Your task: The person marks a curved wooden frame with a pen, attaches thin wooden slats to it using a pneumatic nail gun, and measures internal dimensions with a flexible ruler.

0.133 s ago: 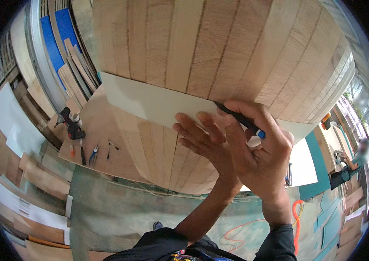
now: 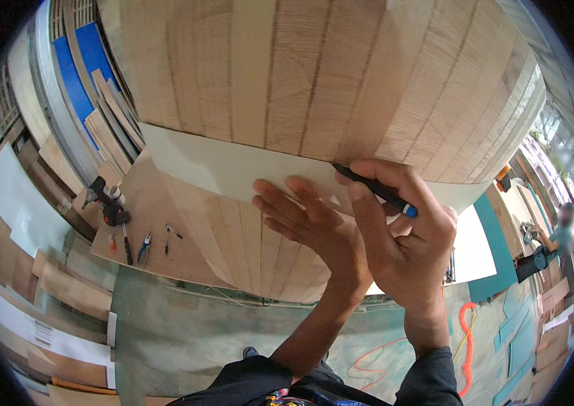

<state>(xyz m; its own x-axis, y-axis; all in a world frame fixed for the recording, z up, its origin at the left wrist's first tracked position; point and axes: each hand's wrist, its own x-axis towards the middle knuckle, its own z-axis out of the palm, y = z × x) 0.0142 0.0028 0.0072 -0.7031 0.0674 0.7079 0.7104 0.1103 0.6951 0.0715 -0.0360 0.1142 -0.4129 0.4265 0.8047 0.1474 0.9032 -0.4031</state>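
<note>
Head view, live: your R hand [image 2: 408, 254] has a black pen [image 2: 385, 193] pinched btwn thumb & fingers, blue end low, tip aimed at 10 o'clock. That tip sits right at the upper edge of a white strip [image 2: 205, 159], where strip meets planked wood [image 2: 314, 81]. Strip runs across the planks, approx 10 o'clock over to 3; plank seams show above & below it.

Your L hand [image 2: 320, 227] is laid flat on the strip w/ fingers slightly spread, pointing btwn 10 & 11, just beside the R hand, which hides part of its heel.

Off at 9 o'clock there's a drill [image 2: 107, 206] on the brown counter [image 2: 158, 199]; nearer 8, blue-handled pliers [image 2: 144, 248] lie beside a screwdriver [image 2: 127, 247]. Orange hose [image 2: 467, 352] snakes over the floor [image 2: 192, 311] at 4 o'clock. Co-worker [image 2: 557, 238] well apart from you, just past 3, hand details too small to tell.
</note>
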